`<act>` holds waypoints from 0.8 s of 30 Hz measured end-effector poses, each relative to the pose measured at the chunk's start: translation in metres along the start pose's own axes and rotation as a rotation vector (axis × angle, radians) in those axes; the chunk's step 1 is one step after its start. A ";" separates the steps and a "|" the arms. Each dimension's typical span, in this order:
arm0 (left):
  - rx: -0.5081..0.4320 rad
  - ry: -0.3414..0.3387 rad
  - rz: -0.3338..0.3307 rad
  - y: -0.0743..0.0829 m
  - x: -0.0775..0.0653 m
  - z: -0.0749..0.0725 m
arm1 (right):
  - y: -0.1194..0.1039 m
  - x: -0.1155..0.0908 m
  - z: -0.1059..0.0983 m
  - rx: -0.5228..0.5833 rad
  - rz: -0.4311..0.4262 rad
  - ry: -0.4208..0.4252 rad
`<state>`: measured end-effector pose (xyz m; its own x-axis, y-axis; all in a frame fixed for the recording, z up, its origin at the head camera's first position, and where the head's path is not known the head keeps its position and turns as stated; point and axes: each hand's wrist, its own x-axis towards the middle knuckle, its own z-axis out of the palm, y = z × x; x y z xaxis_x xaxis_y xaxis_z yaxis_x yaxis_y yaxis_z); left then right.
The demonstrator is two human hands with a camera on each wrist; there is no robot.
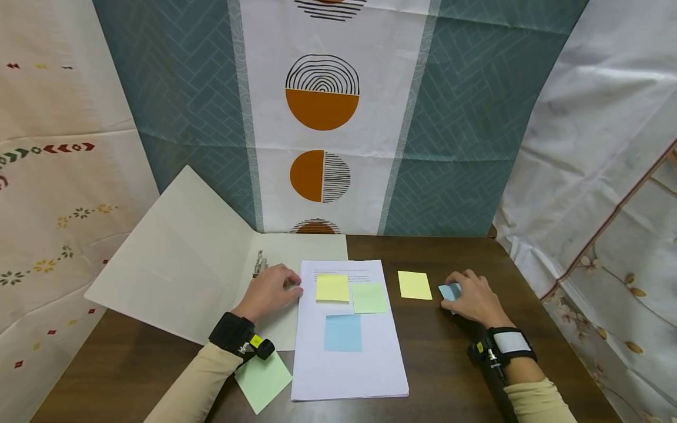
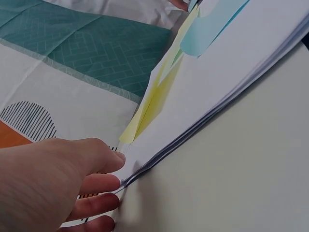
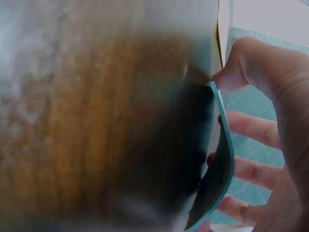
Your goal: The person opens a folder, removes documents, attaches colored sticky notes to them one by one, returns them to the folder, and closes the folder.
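My right hand grips a small pad of blue sticky notes just above the table at the right. In the right wrist view the pad bows outward, with the thumb at its top edge and the fingers along it. My left hand rests its fingertips at the left edge of a stack of white paper, near the upper corner. On the top sheet are a yellow sticky note, a green one and a blue one. Printed lines run across the sheet's top.
An open white folder with a metal clip lies left of and under the stack. Yellow sticky notes lie between stack and right hand. Green sticky notes sit below the left wrist. A patterned cloth hangs behind the table.
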<state>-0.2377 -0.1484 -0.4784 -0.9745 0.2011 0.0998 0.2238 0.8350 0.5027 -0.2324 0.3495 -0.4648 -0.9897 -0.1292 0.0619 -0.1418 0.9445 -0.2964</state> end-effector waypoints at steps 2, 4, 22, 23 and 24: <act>-0.002 0.001 -0.003 0.000 0.000 0.000 | 0.000 0.000 0.000 -0.004 0.002 0.018; 0.001 0.003 -0.004 0.000 0.000 0.000 | 0.000 0.000 -0.001 -0.005 0.000 0.035; 0.002 -0.001 -0.004 -0.003 0.002 0.001 | -0.014 0.000 -0.027 0.122 -0.041 0.262; 0.003 -0.001 -0.003 -0.003 0.002 0.001 | -0.014 0.000 -0.027 0.127 -0.047 0.272; 0.003 -0.001 -0.002 -0.003 0.002 0.001 | -0.015 0.000 -0.025 0.130 -0.053 0.287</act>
<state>-0.2402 -0.1504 -0.4805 -0.9749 0.1996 0.0982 0.2218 0.8369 0.5004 -0.2300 0.3433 -0.4361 -0.9374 -0.0687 0.3415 -0.2124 0.8896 -0.4042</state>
